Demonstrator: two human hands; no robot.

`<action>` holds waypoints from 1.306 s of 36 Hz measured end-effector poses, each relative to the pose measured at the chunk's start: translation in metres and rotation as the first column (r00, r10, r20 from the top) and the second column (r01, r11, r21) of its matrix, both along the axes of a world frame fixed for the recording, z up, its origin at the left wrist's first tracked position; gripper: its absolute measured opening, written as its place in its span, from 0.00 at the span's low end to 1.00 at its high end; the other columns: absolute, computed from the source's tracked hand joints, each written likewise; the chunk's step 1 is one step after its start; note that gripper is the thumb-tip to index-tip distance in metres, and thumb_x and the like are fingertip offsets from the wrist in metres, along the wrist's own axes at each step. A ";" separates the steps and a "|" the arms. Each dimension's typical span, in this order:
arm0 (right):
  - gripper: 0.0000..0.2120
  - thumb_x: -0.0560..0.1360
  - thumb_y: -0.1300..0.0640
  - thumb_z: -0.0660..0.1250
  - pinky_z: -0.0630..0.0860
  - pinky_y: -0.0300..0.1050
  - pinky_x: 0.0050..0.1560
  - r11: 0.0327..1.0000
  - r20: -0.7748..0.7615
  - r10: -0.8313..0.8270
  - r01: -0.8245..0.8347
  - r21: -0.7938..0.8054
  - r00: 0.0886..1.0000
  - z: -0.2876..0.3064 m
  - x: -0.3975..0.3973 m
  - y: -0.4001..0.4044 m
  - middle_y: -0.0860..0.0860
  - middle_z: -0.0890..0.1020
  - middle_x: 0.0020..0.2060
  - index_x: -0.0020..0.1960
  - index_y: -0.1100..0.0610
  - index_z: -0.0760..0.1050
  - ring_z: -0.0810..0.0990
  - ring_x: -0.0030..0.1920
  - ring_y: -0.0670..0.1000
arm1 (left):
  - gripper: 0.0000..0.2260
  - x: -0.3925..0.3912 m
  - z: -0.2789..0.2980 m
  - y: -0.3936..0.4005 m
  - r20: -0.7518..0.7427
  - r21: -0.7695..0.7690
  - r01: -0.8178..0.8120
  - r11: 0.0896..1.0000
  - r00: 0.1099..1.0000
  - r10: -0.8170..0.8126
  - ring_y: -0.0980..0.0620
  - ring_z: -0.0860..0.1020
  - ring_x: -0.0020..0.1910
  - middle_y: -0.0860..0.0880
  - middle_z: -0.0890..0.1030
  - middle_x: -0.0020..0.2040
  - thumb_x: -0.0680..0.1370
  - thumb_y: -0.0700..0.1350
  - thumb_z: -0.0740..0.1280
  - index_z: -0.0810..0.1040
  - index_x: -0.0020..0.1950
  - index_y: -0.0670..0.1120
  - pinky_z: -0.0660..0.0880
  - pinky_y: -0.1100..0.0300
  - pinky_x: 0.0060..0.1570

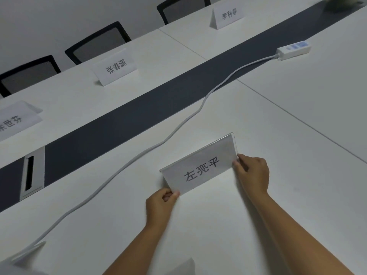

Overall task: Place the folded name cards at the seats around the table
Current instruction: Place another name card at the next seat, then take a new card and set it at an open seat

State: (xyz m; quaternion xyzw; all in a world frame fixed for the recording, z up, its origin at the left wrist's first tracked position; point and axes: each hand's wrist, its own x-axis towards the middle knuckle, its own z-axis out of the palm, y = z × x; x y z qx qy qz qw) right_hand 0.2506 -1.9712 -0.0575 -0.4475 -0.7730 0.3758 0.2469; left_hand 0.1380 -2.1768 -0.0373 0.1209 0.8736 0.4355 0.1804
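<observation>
A folded name card [200,165] with black characters stands on the white table [258,215] in front of me. My left hand [160,205] pinches its lower left corner. My right hand [253,173] grips its right edge. On the far side of the table three more name cards stand: one at the far left [15,120], one in the middle [117,67], one at the back right [227,16]. Part of another card [184,266] shows at the bottom edge, and a further one [23,255] at the bottom left.
A dark strip [139,116] runs down the table's middle, with a cable slot [31,173] at the left. A white power strip [294,49] lies at the right; its cord [158,143] snakes past the held card's left. Black mesh chairs [99,42] line the far side.
</observation>
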 end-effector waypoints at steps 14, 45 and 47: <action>0.09 0.72 0.57 0.65 0.67 0.51 0.48 0.995 0.113 -0.036 0.026 0.093 0.993 0.006 -0.012 0.001 0.60 0.81 0.43 0.48 0.59 0.80 0.73 0.46 0.61 | 0.08 0.001 -0.002 -0.003 -0.023 -0.014 0.026 1.000 0.999 -0.026 0.65 0.73 0.27 0.50 0.77 0.28 0.69 0.40 0.71 0.77 0.31 0.42 0.68 0.74 0.30; 0.18 0.73 0.52 0.65 0.71 0.29 0.41 0.682 0.109 0.671 -0.552 -0.479 0.734 0.098 0.089 -0.192 0.47 0.75 0.51 0.60 0.45 0.65 0.78 0.46 0.49 | 0.13 0.075 0.082 -0.274 0.122 0.051 -0.184 0.982 0.977 0.176 0.49 0.74 0.55 0.43 0.78 0.53 0.77 0.43 0.60 0.73 0.60 0.42 0.65 0.61 0.56; 0.22 0.71 0.54 0.67 0.71 0.33 0.42 0.742 0.145 0.599 -0.477 -0.471 0.788 0.101 0.090 -0.209 0.52 0.74 0.55 0.63 0.50 0.65 0.77 0.48 0.50 | 0.19 0.100 0.067 -0.286 0.157 0.037 -0.156 0.987 0.976 0.149 0.45 0.76 0.52 0.42 0.79 0.49 0.72 0.54 0.61 0.72 0.59 0.45 0.68 0.60 0.53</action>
